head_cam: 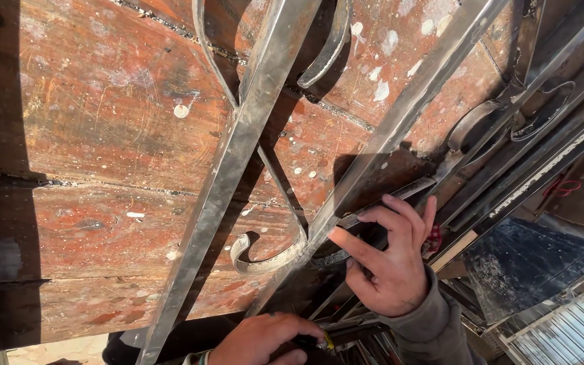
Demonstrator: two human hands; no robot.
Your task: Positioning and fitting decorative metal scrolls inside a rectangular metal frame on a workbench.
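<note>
My right hand (390, 267), in a grey sleeve, rests spread against a welded steel frame (238, 142). Its fingertips press on a thin flat metal strip (400, 192) lying along one of the frame's slanted square bars (400, 115). My left hand (261, 340) sits at the bottom edge, closed around a small dark tool with a yellow band (326, 343); most of the tool is hidden. A curled flat-bar scroll (265, 257) lies just left of my right hand, between the two slanted bars.
The frame lies on a rusty, paint-spattered steel tabletop (96, 122) with weld seams. More scrolls (481, 115) and stacked bars fill the upper right. A dark sheet (528, 263) and a corrugated panel (562, 331) lie at the lower right.
</note>
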